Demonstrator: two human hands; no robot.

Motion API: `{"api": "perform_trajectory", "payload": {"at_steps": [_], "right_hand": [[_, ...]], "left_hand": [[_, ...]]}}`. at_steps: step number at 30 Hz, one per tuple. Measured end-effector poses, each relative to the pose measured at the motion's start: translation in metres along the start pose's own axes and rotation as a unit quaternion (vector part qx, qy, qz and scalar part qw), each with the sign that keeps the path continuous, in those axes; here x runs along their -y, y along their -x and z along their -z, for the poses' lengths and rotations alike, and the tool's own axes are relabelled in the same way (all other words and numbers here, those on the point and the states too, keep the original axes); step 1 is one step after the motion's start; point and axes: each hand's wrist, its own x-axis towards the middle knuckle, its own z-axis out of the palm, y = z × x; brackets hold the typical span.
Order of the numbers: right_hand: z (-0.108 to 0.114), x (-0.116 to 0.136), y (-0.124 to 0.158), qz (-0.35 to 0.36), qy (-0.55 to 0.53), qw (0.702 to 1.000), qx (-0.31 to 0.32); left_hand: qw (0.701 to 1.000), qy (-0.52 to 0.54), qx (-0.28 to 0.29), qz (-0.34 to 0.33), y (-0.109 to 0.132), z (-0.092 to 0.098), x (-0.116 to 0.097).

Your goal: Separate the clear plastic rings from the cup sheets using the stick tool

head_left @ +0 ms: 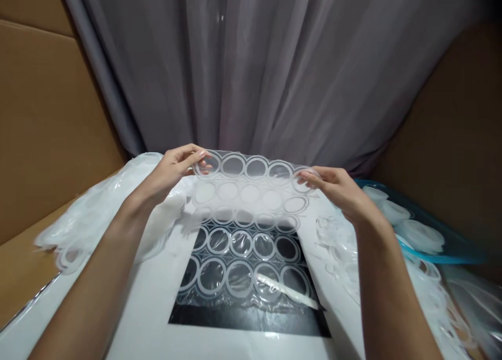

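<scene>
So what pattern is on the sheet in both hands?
Clear sheet, rows of whitish rings; best in head view.

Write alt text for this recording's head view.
A person's left hand and right hand hold up the far edge of a clear sheet patterned with white rings, its near part over a black rectangle on a white surface. Loose plastic lies to either side; a gray curtain hangs behind.

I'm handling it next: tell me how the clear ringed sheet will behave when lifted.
The clear ringed sheet is probably floppy, its lower edge wrinkling over the black rectangle; likely light, looking film-thin; perhaps slippery, given glossy reflections.
</scene>
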Motion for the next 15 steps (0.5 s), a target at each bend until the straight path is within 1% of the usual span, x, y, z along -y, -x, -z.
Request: {"api": "perform_trajectory", "payload": {"at_steps": [3, 6, 8, 10, 13, 15], "right_hand": [[-0.004, -0.018, -0.009, 0.015, 0.049, 0.998, -0.033], [-0.014, -0.035, -0.017, 0.017, 0.092, 0.993, -0.069], [-0.029, -0.046, -0.02, 0.01, 0.117, 0.99, -0.084], [-0.048, -0.056, -0.022, -0.004, 0.15, 0.985, -0.088], [-0.075, -0.071, -0.023, -0.031, 0.201, 0.976, -0.074], [-0.087, -0.079, -0.024, -0.046, 0.228, 0.971, -0.058]], "left_hand": [[1.0, -0.024, -0.016, -0.01, -0.003, -0.001, 0.004], [0.998, -0.046, -0.028, -0.022, -0.009, -0.004, 0.02], [0.998, -0.053, -0.024, -0.022, -0.013, -0.007, 0.038], [0.998, -0.059, -0.015, -0.016, -0.015, -0.01, 0.06], [0.997, -0.079, -0.018, -0.004, -0.018, -0.016, 0.097], [0.995, -0.095, -0.034, 0.004, -0.018, -0.022, 0.12]]}}
